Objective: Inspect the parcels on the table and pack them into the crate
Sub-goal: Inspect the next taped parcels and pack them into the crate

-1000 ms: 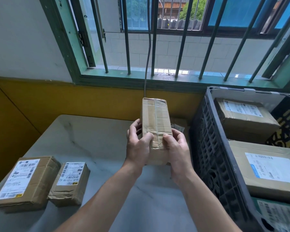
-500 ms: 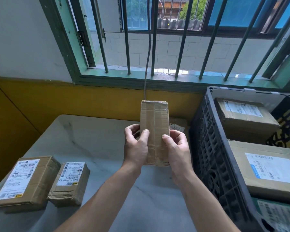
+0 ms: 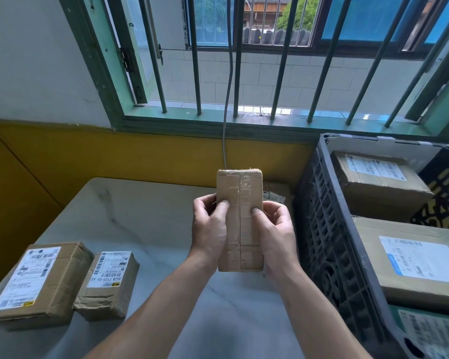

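Note:
I hold a narrow taped brown parcel (image 3: 240, 216) upright above the middle of the white table (image 3: 145, 211). My left hand (image 3: 210, 229) grips its left edge with the thumb on the front face. My right hand (image 3: 275, 231) grips its right edge the same way. The face toward me is plain, with a tape seam down the middle and no label. The dark plastic crate (image 3: 329, 242) stands at the right and holds several labelled parcels (image 3: 420, 263). Two labelled parcels lie at the table's left: a larger one (image 3: 36, 283) and a smaller one (image 3: 109, 281).
Another small parcel (image 3: 276, 193) lies on the table behind the held one, beside the crate wall. A barred window (image 3: 270, 60) and a yellow wall run along the far side. A grey cable (image 3: 227, 112) hangs down from the window.
The parcel has been turned in my hands so its flat taped face squares up toward me. Both thumbs shifted on the front. The parcels on the table and in the crate stayed put.

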A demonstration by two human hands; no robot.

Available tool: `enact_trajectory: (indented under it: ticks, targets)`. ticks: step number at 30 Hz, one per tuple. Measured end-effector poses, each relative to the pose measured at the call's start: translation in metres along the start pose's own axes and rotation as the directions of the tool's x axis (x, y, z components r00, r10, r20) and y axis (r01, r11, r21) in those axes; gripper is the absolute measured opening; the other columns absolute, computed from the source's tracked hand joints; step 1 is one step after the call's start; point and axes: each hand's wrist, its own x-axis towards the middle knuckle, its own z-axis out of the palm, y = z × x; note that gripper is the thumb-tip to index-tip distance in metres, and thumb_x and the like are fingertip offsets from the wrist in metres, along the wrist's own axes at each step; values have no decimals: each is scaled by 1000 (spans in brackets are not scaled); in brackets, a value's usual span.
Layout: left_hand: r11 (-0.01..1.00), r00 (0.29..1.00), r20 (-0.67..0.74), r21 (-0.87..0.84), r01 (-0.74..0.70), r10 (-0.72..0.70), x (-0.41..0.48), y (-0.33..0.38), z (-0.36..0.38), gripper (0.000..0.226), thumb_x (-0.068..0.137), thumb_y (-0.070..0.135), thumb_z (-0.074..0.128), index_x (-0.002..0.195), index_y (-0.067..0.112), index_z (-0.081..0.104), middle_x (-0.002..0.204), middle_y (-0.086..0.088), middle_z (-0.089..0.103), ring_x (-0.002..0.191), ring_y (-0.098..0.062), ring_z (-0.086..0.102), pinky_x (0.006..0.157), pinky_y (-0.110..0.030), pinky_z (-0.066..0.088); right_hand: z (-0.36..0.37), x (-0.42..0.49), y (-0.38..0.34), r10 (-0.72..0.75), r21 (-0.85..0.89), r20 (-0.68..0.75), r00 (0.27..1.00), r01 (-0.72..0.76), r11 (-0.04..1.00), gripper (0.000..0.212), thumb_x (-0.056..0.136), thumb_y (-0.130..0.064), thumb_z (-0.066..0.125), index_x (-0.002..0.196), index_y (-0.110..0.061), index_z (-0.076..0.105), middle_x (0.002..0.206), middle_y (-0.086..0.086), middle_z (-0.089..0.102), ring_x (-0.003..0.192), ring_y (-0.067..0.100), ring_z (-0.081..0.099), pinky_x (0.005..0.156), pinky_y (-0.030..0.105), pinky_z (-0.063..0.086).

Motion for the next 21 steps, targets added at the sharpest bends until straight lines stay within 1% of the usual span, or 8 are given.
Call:
enact_trajectory:
  ticks: [3, 5, 7, 9, 12, 14, 17, 21]
  targets:
    - [1000, 1000, -1, -4, -12, 12, -1, 3, 1, 13, 103, 22, 59, 115, 27, 56, 110, 4, 67, 98, -9, 65, 85, -28, 55, 1, 0, -1, -3, 33, 52, 999, 1, 999, 34, 94, -9, 67, 122, -30, 63, 120, 2, 71, 113, 17, 68, 96, 40, 58]
    - [1000, 1000, -10, 4, -28, 28, -3, 6, 3, 23, 97, 41, 63, 119, 35, 60, 124, 1, 66, 111, -14, 66, 98, -39, 56, 2, 0, 0, 6, 40, 70, 998, -9, 999, 39, 87, -13, 68, 120, -33, 67, 120, 2, 73, 117, 19, 68, 99, 45, 58]
    - [999, 999, -11, 26, -31, 31, -3, 5, 3, 38, 82, 62, 62, 113, 42, 63, 132, -2, 64, 117, -18, 65, 102, -47, 55, 1, 0, 2, 10, 32, 67, 998, -12, 999, 36, 88, -10, 67, 117, -32, 68, 119, 2, 74, 117, 20, 68, 101, 50, 57]
    - [1000, 1000, -9, 18, -18, 18, -3, 4, 2, 34, 88, 62, 60, 111, 37, 61, 129, -5, 66, 115, -20, 66, 98, -46, 57, 0, 0, 2, 10, 19, 68, 998, -12, 1000, 30, 88, -15, 68, 114, -31, 67, 119, 1, 74, 117, 20, 68, 101, 53, 56]
    - [1000, 1000, -20, 8, 17, -17, 0, 0, -1, 25, 102, 55, 51, 109, 32, 55, 116, -3, 70, 106, -19, 68, 88, -40, 59, 1, -3, 1, 0, -8, 83, 997, 0, 1000, 36, 75, -28, 68, 111, -32, 66, 121, -1, 73, 118, 20, 67, 100, 53, 57]
    - [999, 999, -23, 11, 35, -35, 1, -1, -2, 30, 100, 60, 48, 107, 31, 52, 112, -1, 69, 103, -16, 67, 89, -42, 59, 0, -3, 2, -15, -6, 101, 995, 16, 1000, 38, 74, -27, 68, 112, -28, 65, 122, 0, 72, 117, 20, 68, 96, 47, 59]
    - [999, 998, -41, -6, 49, -49, 0, 1, -2, 28, 102, 56, 51, 107, 28, 51, 112, -4, 69, 99, -16, 66, 88, -44, 57, -1, -4, 2, -48, -4, 133, 990, 49, 999, 35, 80, -20, 70, 113, -27, 63, 123, 1, 70, 117, 18, 67, 94, 42, 60]
    - [1000, 1000, -15, -19, 24, -24, -3, 4, -1, 33, 92, 50, 62, 111, 25, 51, 110, -5, 68, 91, -12, 65, 72, -32, 54, 1, -6, -1, -53, 36, 161, 985, 47, 998, 41, 79, -30, 70, 119, -34, 61, 126, -3, 69, 121, 12, 65, 97, 37, 58]
